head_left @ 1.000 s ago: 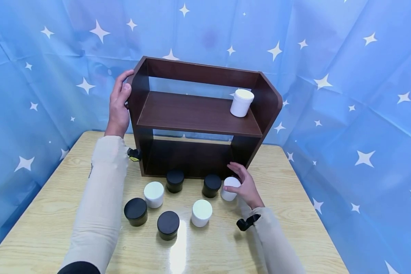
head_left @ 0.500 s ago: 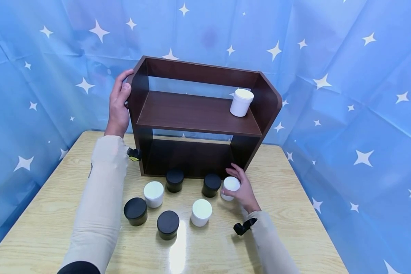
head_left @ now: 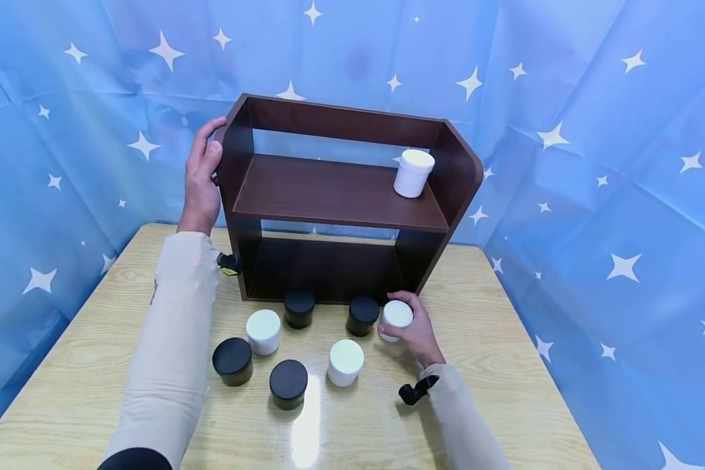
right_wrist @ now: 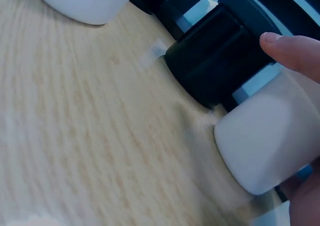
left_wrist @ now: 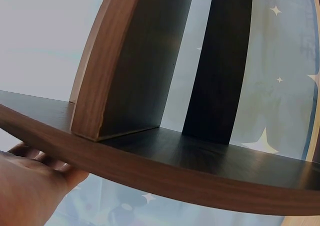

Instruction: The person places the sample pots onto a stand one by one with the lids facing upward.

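At the outer left side of a dark brown two-tier wooden shelf [head_left: 341, 192], my left hand [head_left: 202, 173] grips the side panel; in the left wrist view its bent fingers [left_wrist: 47, 161] show against the panel's outer face. My right hand [head_left: 414, 329] holds a white lidded jar [head_left: 397, 314] at the shelf's front right foot, thumb on the near side and fingers on the far side. The right wrist view shows the thumb [right_wrist: 292, 53] at the top of this jar, whose base is at the tabletop. Right beside it stands a black lidded jar [head_left: 363, 316].
Another white jar [head_left: 414, 173] stands on the upper tier at the right. Two more white jars, one at the left [head_left: 264, 331] and one nearer the front [head_left: 346, 362], share the wooden table [head_left: 476, 418] with several black jars [head_left: 232, 361]. A blue star-patterned curtain [head_left: 593, 163] hangs behind.
My right hand has moved slightly left and its fingers have come in around the white jar. The left hand stays on the shelf, and the other jars have not moved.
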`<state>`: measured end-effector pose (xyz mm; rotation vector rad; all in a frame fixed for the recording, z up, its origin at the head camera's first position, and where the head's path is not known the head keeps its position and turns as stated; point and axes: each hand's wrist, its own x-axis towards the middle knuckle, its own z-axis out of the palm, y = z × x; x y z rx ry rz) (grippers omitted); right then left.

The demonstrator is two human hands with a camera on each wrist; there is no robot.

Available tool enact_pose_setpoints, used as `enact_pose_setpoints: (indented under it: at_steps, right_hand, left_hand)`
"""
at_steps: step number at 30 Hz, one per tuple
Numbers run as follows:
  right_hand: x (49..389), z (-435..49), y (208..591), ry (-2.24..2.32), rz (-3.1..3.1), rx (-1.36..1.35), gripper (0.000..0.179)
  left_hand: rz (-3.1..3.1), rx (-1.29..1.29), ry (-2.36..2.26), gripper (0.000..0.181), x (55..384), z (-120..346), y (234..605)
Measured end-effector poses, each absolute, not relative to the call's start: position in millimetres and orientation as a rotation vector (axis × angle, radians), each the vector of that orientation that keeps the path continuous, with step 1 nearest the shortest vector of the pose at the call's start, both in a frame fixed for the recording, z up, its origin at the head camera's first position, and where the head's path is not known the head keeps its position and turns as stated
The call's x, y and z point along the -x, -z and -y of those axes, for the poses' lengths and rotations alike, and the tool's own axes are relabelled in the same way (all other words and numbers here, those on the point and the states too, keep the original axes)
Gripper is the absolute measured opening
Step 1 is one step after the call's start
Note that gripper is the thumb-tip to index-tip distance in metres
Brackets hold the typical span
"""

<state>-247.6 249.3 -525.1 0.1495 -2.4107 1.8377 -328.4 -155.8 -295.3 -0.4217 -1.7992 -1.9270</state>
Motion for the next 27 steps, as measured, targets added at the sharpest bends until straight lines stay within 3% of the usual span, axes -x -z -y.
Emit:
enact_pose_setpoints:
  at_steps: [9, 18, 27]
  right_hand:
    - [250.3, -250.3, 538.5, -1.87, 2.387, -0.075, 0.084]
    - [239.9, -243.3, 514.7, -1.714, 2.508, -0.057, 0.076]
    - [251.9, -249.8, 541.2, -1.762, 2.444, -0.047, 0.071]
  left_hand:
    - [1.804, 0.424, 1.925, 0.046, 319.2, 152.3, 289.7]
    - [1.815, 0.427, 1.909, 0.046, 322.2, 153.2, 291.7]
    - [1.82, 0.423, 1.923, 0.046, 314.7, 152.5, 287.7]
